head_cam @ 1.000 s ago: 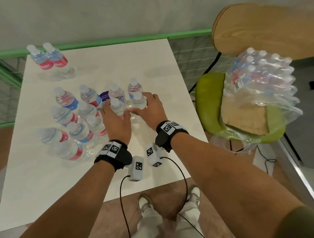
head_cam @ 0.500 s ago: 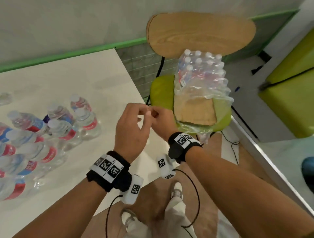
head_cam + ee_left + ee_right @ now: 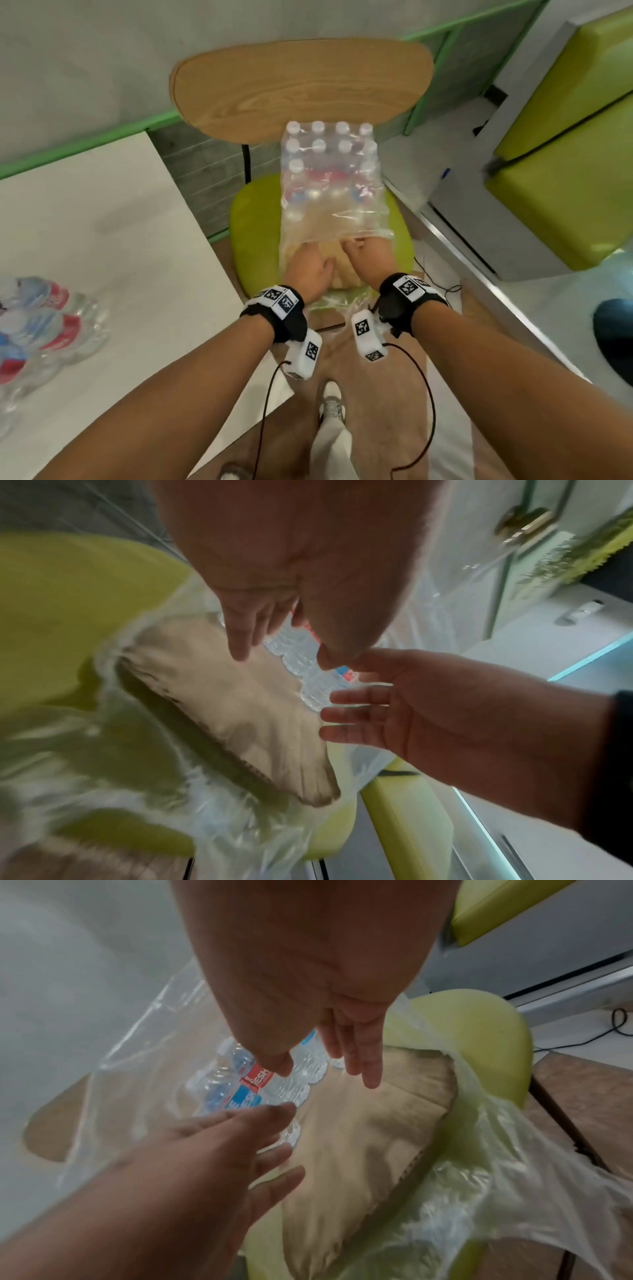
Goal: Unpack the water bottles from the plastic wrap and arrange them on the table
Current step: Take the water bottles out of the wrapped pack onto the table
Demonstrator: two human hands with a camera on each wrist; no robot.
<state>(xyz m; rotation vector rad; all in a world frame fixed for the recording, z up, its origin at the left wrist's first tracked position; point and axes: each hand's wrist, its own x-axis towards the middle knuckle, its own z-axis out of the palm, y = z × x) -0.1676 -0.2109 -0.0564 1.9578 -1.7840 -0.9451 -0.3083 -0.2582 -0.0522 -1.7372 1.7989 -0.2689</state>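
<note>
White tabletop (image 3: 113, 219) runs along my left, with unpacked bottles (image 3: 37, 325) grouped at its left edge. To the right, on the green chair seat (image 3: 253, 219), sits the plastic wrap (image 3: 334, 205), open at the near end with cardboard (image 3: 337, 270) bare on its floor. Remaining bottles (image 3: 329, 154) stand packed at the far end under the film. I have my left hand (image 3: 310, 269) and right hand (image 3: 368, 253) both reaching inside, fingers straight and spread, holding nothing, just short of the nearest bottles. I'd say we're roughly halfway: about a dozen still to carry over.
</note>
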